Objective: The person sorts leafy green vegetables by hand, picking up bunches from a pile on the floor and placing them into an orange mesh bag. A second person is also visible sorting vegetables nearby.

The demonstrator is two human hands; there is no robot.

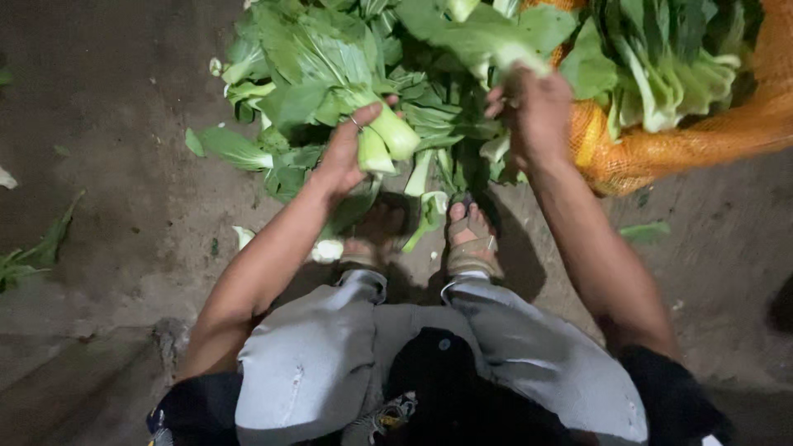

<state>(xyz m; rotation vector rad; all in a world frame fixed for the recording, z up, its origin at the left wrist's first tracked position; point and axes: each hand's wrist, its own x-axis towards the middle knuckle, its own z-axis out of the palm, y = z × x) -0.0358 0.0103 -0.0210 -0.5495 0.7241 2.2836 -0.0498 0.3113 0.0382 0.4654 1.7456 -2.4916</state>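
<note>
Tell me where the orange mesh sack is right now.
In the head view, the orange mesh sack lies on the ground at upper right, stuffed with leafy greens, just beyond the right hand.

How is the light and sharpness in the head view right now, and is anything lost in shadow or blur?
Head view: dim overall, the light falling mostly on the greens pile and orange mesh sack; the ground is dark and murky; the left hand on a pale stalk is fairly sharp, the right hand slightly smeared; deep shadow hides the feet area.
</note>
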